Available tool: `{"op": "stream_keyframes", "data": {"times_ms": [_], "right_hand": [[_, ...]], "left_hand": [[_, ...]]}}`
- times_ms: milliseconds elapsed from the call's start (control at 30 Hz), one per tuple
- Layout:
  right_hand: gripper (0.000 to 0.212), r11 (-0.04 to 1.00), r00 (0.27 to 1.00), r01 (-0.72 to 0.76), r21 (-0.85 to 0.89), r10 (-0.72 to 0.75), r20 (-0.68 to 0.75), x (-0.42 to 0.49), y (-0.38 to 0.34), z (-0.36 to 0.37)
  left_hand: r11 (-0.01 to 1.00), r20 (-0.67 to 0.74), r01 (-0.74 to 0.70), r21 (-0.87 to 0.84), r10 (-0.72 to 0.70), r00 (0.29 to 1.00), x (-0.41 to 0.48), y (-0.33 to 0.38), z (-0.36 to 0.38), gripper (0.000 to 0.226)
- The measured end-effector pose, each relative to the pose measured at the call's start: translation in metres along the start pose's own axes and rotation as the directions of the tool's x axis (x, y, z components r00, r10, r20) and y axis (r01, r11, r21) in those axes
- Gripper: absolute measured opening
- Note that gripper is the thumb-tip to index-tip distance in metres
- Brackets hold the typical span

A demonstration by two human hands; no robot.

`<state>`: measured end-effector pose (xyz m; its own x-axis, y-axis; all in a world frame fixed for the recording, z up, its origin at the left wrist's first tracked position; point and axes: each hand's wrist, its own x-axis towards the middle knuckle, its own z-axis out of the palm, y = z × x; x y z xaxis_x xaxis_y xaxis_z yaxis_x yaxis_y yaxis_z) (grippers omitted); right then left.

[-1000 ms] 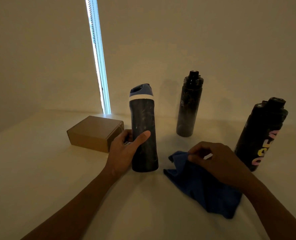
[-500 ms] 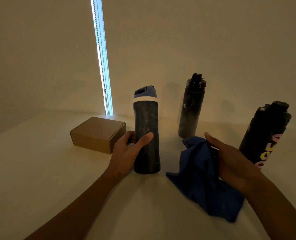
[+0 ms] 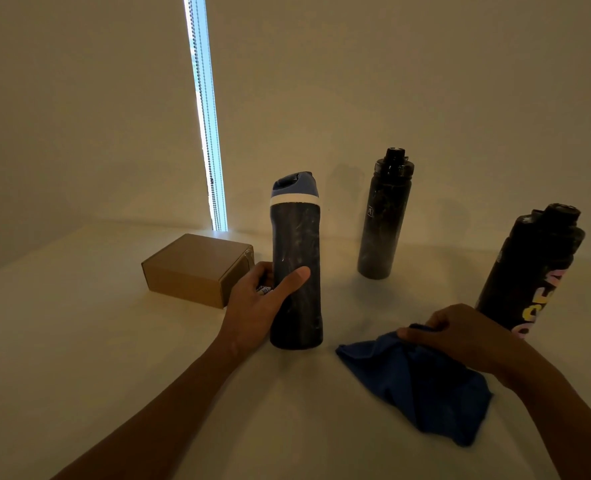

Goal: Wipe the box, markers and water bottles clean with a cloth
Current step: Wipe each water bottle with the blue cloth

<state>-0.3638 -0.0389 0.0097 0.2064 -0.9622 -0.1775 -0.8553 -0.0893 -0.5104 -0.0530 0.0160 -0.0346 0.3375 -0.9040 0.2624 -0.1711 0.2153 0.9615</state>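
Currently the blue-capped bottle (image 3: 297,265) stands upright mid-bench (image 3: 79,358), the left hand (image 3: 252,310) curled round its lower body, grip clamped, thumb across the front. Right hand (image 3: 460,336): grip pinched on a bunched edge of the cloth (image 3: 422,386), which lies just right of that bottle. Box (image 3: 190,265) sits left, near the left hand. A black bottle (image 3: 385,220) stands behind, a lettered bottle (image 3: 533,268) far right.

On the table (image 3: 79,341) the box (image 3: 197,268) lies to the left, and the middle bottle (image 3: 297,244) stands just to its right, with the left hand (image 3: 256,306) gripping its lower part from the box's side. The far bottle (image 3: 385,220) stands behind and to the right, and the right bottle (image 3: 533,271) stands further right. The cloth (image 3: 418,379) lies in front, between the middle bottle and the right bottle, with the right hand (image 3: 460,330) pinching its rear edge.
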Motion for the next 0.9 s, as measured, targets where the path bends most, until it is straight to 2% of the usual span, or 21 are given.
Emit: {"op": "stream_keyframes", "data": {"times_ms": [100, 167, 300, 400, 467, 533, 600, 667, 800, 900], "right_hand": [[0.059, 0.999, 1.000, 0.007, -0.038, -0.006, 0.014, 0.001, 0.003, -0.004], [0.055, 0.996, 0.996, 0.089, 0.013, -0.089, -0.007, -0.001, -0.003, -0.001], [0.056, 0.901, 0.915, 0.377, 0.216, -0.326, -0.237, -0.009, -0.028, 0.012], [0.058, 0.824, 0.860, 0.463, 0.326, -0.330, -0.389, -0.013, -0.039, 0.022], [0.065, 0.749, 0.881, 0.446, 0.489, -0.271, -0.389, -0.014, -0.043, 0.030], [0.066, 0.547, 0.942, 0.332, 0.769, -0.148, -0.302, -0.015, -0.046, 0.034], [0.051, 0.383, 0.982, 0.186, 0.905, -0.101, -0.160, -0.015, -0.051, 0.037], [0.043, 0.344, 0.989, 0.127, 0.930, -0.112, -0.094, -0.013, -0.053, 0.045], [0.025, 0.395, 0.979, 0.204, 0.896, -0.080, -0.188, -0.007, -0.051, 0.054], [0.019, 0.365, 0.973, 0.229, 0.902, -0.100, -0.207, -0.010, -0.050, 0.053]], "left_hand": [[1.000, 0.000, -0.003, 0.009, 0.003, 1.000, 0.000, 0.001, 0.000, 0.059], [1.000, -0.002, -0.004, 0.002, 0.004, 1.000, 0.000, 0.002, 0.000, 0.055], [1.000, 0.004, -0.012, -0.015, 0.012, 1.000, -0.002, 0.004, 0.001, 0.053], [1.000, -0.003, -0.015, -0.024, 0.015, 1.000, -0.003, 0.006, 0.001, 0.053], [0.999, -0.004, -0.017, -0.034, 0.017, 1.000, -0.004, 0.006, 0.001, 0.052], [0.999, 0.005, -0.015, -0.046, 0.016, 1.000, -0.005, 0.006, 0.001, 0.053], [0.999, 0.009, -0.018, -0.051, 0.018, 1.000, -0.005, 0.005, 0.002, 0.056], [0.998, 0.005, -0.016, -0.055, 0.017, 1.000, -0.005, 0.005, 0.003, 0.063], [0.998, 0.002, -0.016, -0.065, 0.017, 1.000, -0.004, 0.004, 0.004, 0.069], [0.997, 0.021, -0.008, -0.079, 0.010, 1.000, -0.006, 0.006, 0.005, 0.060]]}}
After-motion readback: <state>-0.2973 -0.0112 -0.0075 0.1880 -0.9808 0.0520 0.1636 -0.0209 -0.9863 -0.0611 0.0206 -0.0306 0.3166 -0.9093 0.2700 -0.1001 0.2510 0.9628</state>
